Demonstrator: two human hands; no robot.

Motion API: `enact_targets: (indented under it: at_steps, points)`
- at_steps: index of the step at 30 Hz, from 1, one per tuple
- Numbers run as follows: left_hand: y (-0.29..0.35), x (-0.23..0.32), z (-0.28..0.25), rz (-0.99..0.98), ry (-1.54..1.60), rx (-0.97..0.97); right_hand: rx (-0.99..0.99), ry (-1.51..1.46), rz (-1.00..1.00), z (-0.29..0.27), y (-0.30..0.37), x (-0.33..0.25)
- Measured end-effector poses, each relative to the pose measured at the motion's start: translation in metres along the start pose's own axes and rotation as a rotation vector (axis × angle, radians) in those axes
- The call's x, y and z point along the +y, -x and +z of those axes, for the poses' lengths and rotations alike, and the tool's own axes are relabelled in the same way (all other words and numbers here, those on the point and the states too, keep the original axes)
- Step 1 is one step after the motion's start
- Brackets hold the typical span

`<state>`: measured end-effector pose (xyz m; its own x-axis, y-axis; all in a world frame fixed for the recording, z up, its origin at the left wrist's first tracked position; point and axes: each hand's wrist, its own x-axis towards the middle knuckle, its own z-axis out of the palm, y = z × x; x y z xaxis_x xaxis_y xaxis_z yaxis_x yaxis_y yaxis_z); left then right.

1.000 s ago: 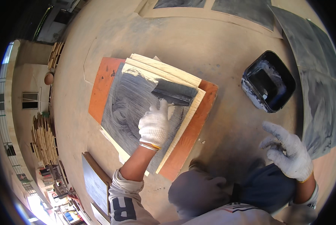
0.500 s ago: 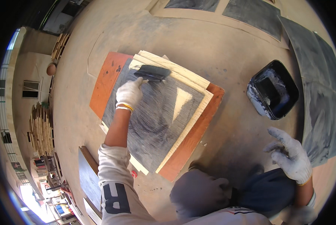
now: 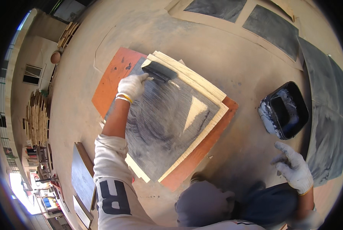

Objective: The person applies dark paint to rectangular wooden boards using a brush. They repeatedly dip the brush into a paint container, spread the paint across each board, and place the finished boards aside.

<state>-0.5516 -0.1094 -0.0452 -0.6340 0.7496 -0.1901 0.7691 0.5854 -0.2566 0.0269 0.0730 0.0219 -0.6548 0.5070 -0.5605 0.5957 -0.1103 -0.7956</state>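
My left hand (image 3: pixel 132 87), in a white knit glove, is closed round the handle of a wide black spreader (image 3: pixel 160 71). Its blade lies tilted on the far corner of a pale wooden board (image 3: pixel 160 122) whose top is mostly coated with streaky dark grey. A bare triangular patch (image 3: pixel 194 112) shows toward the board's right side, and a small pale spot sits by the blade. Off to the right, my gloved right hand (image 3: pixel 295 168) hangs in the air with fingers apart and slightly curled, holding nothing. It is nearest to a black bucket (image 3: pixel 266 118) smeared with paint.
Beneath the coated board are more pale boards (image 3: pixel 190 78) and a reddish-brown sheet (image 3: pixel 112 76). Dark-coated panels (image 3: pixel 271 30) lie on the floor at the far right, with others (image 3: pixel 326 107) along the right side. A panel (image 3: pixel 81 172) leans at left; stacked wooden strips (image 3: pixel 37 119) stand beyond.
The whole view has shifted, so the boards and bucket appear lower and more to the right. The spreader has moved slightly toward the board's far left corner; my right hand stays open.
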Motion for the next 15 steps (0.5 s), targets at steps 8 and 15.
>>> enact_targets:
  at_steps: [8, 15]
  points:
    - [-0.022, -0.032, 0.008, 0.025, 0.052, -0.041, 0.042, 0.068, 0.027, -0.005, -0.002, 0.0]
    - [-0.044, -0.049, 0.002, -0.039, 0.07, -0.053, 0.012, 0.112, 0.046, 0.003, -0.015, 0.002]
